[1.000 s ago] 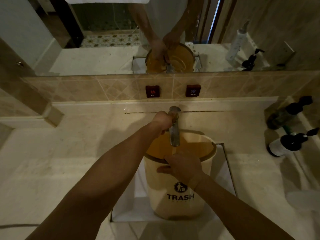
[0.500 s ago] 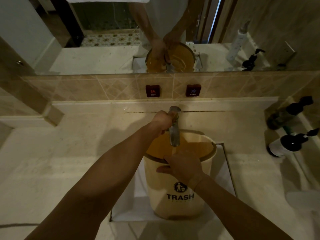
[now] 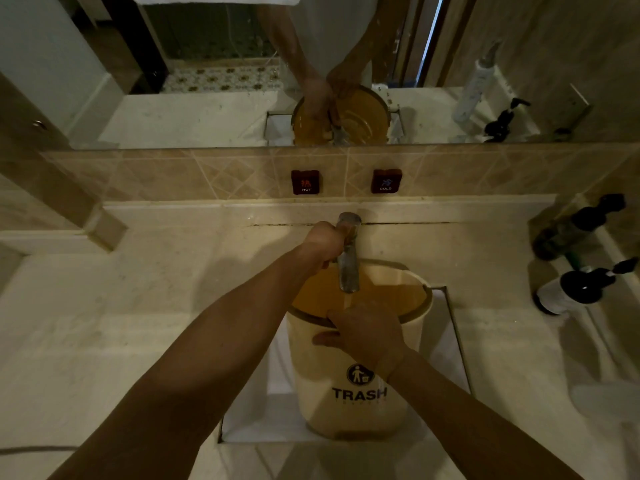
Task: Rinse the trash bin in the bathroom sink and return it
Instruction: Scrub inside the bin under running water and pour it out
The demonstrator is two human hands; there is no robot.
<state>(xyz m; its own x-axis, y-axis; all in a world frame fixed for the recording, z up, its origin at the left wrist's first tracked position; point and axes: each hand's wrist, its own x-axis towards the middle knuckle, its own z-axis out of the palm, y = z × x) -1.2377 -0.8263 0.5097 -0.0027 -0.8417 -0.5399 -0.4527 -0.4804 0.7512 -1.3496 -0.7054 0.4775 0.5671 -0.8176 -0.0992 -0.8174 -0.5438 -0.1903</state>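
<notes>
filling step: left hand [image 3: 325, 239] grips the tap [image 3: 348, 252] at 12 o'clock, right hand [image 3: 363, 332] fingers curled over the trash bin [image 3: 346, 403] rim in the sink [image 3: 453, 341]; next, likely swirl and tip out.

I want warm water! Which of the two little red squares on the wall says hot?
The left square, behind the left hand on the tap. It reads HOT; the right square reads COLD.
</notes>
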